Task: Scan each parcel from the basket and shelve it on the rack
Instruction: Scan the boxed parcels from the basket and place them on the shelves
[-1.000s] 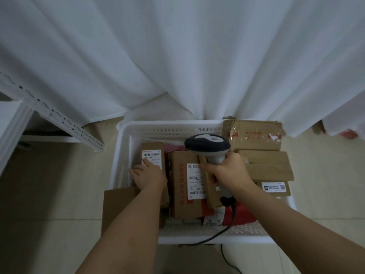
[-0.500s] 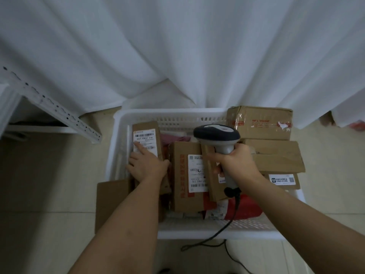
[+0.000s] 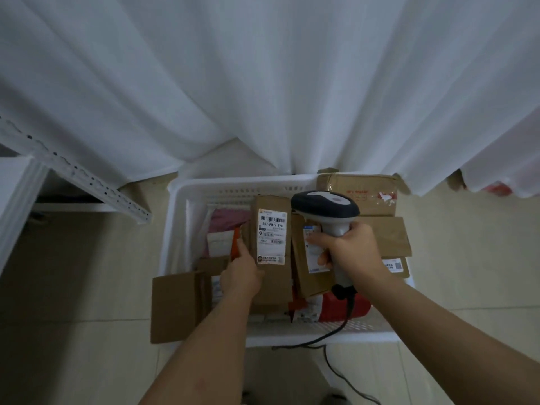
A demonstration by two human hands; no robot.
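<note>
With our left hand (image 3: pixel 242 276) gripping the parcel (image 3: pixel 271 247) label-up over the basket (image 3: pixel 175 229), we aim the scanner (image 3: pixel 327 209), clenched in our right hand (image 3: pixel 350 247), squarely at its barcode.

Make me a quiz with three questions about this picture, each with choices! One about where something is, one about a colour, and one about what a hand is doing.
1. Where is the rack?
A. left of the basket
B. inside the basket
C. right of the basket

2. What colour is the basket?
A. red
B. white
C. green

3. What is the right hand doing?
A. resting flat on the floor
B. pulling the curtain
C. gripping the scanner

Answers:
1. A, its holed white post stands off the basket's left wall.
2. B, its rim and slotted walls are white.
3. C, its fingers curl round the scanner's handle, while the left hand holds the labelled parcel.
</note>
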